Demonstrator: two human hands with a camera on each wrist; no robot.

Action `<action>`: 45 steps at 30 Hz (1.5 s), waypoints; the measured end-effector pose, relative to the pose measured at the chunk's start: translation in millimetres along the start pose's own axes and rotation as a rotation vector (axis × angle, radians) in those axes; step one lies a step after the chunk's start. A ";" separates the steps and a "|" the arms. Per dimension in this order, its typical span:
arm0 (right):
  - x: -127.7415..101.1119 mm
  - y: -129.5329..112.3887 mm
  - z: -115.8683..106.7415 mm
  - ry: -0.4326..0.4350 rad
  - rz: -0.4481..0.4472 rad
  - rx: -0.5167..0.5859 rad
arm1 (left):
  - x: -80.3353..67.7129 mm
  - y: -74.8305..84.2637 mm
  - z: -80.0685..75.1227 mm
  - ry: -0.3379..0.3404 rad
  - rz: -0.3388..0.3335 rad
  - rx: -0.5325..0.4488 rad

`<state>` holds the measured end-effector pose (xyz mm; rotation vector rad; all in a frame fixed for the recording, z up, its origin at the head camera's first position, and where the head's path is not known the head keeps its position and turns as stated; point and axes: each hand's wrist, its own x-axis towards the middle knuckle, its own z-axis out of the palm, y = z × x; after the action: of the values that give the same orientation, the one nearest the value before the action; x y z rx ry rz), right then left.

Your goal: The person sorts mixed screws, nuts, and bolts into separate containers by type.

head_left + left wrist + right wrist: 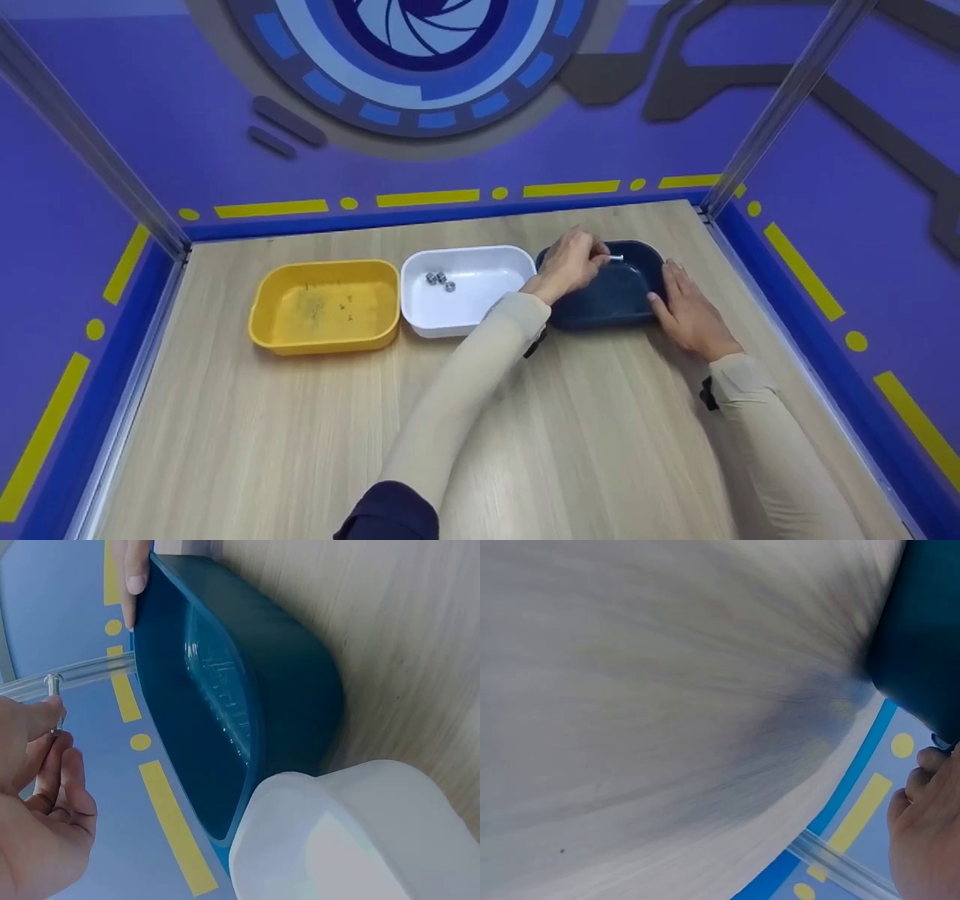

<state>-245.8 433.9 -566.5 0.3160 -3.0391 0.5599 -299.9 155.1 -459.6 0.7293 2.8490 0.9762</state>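
Observation:
My left hand hovers over the dark blue tub and pinches a small silver bolt between thumb and fingers; the left wrist view shows the bolt held upright by its shank. My right hand rests flat against the blue tub's right side, fingers straight, with fingertips touching the rim. The blue tub looks empty inside. The right wrist view shows only the tub's corner, table wood and part of the hand.
A white tub with three silver nuts stands left of the blue one, touching it. A yellow tub sits further left. Purple walls with metal posts close in the wooden table on three sides.

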 end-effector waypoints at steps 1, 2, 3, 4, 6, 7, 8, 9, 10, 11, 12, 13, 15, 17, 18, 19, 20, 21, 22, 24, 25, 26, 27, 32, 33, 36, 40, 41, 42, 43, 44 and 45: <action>-0.4 0.2 0.8 0.007 -0.004 -0.001 | 2.0 0.0 -0.1 0.008 0.006 0.005; -0.8 0.4 1.5 0.012 -0.007 -0.001 | 3.6 0.0 -0.4 0.017 0.008 0.010; -0.9 0.4 2.1 0.017 -0.009 -0.003 | 5.1 0.1 -0.5 0.026 0.010 0.015; -0.9 0.2 2.5 0.019 -0.008 -0.002 | 6.6 0.0 -0.5 0.037 0.009 0.018; -0.2 0.4 3.2 0.021 -0.006 0.002 | 8.8 -0.4 -0.6 0.062 0.001 0.025; 0.3 0.2 3.3 0.021 -0.007 0.003 | 9.3 -0.7 -0.5 0.075 -0.008 0.029; 0.7 0.0 3.3 0.020 -0.008 0.006 | 9.4 -1.1 -0.3 0.086 -0.019 0.032; 1.0 -0.1 3.1 0.019 -0.007 0.008 | 9.4 -1.5 -0.1 0.095 -0.027 0.033; 1.1 -0.1 2.7 0.018 -0.007 0.011 | 9.2 -1.7 0.2 0.103 -0.033 0.034; 0.9 0.0 2.4 0.017 -0.006 0.013 | 9.0 -1.9 0.5 0.109 -0.034 0.035; 0.7 0.0 2.2 0.017 -0.006 0.015 | 8.4 -1.9 0.8 0.113 -0.036 0.032; 0.2 0.1 1.9 0.014 -0.003 0.016 | 8.0 -2.1 1.3 0.115 -0.036 0.032; -1.1 0.8 2.1 0.006 0.005 0.017 | 7.2 -2.3 2.3 0.115 -0.034 0.025; -1.0 1.0 2.4 0.005 0.007 0.018 | 7.0 -2.6 2.8 0.111 -0.030 0.020; -0.7 1.3 2.7 0.003 0.008 0.018 | 6.7 -2.8 3.1 0.107 -0.030 0.021; -0.5 1.4 3.0 0.002 0.008 0.019 | 6.4 -3.1 3.4 0.102 -0.029 0.023; -0.1 1.5 3.3 0.002 0.008 0.019 | 6.2 -3.3 3.7 0.096 -0.029 0.024; 0.4 1.5 3.5 0.003 0.008 0.020 | 5.9 -3.6 4.0 0.089 -0.026 0.024; 0.8 1.5 3.5 0.002 0.009 0.020 | 5.7 -4.0 4.3 0.084 -0.024 0.026; 1.3 1.5 3.2 -0.008 0.016 0.021 | 4.9 -4.5 4.4 0.075 -0.022 0.030; 1.3 1.4 3.0 -0.011 0.019 0.021 | 4.8 -4.6 4.4 0.072 -0.019 0.031; 1.2 1.4 2.7 -0.014 0.022 0.022 | 4.6 -4.6 4.2 0.072 -0.015 0.033; 1.0 1.3 2.4 -0.015 0.025 0.024 | 4.4 -4.5 3.6 0.071 -0.011 0.033; -0.5 1.7 3.3 -0.003 0.021 0.029 | 2.3 -5.9 0.6 0.069 0.023 0.041; -0.6 1.8 4.0 0.001 0.017 0.028 | 1.3 -7.1 0.1 0.066 0.031 0.043; -1.0 2.5 5.6 0.007 0.012 0.034 | -2.9 -11.6 -1.0 0.048 0.054 0.048; -0.8 3.1 6.7 -0.001 0.012 0.040 | -13.5 -18.6 -5.1 0.033 0.067 0.047; -0.7 3.0 6.5 -0.003 0.013 0.039 | -16.7 -20.2 -6.4 0.033 0.071 0.045; -0.6 3.0 6.3 -0.006 0.015 0.037 | -20.2 -21.9 -7.7 0.035 0.075 0.043; -0.4 3.1 5.8 -0.007 0.015 0.034 | -23.7 -23.5 -8.9 0.036 0.078 0.037; -0.6 3.0 5.0 -0.008 0.015 0.032 | -27.3 -25.1 -9.8 0.037 0.084 0.031; -0.9 3.0 4.1 -0.010 0.018 0.032 | -30.8 -26.9 -10.5 0.039 0.091 0.025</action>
<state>-245.5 435.3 -571.4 0.2942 -3.0477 0.6111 -285.7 116.8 -470.3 0.8587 2.8889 0.9787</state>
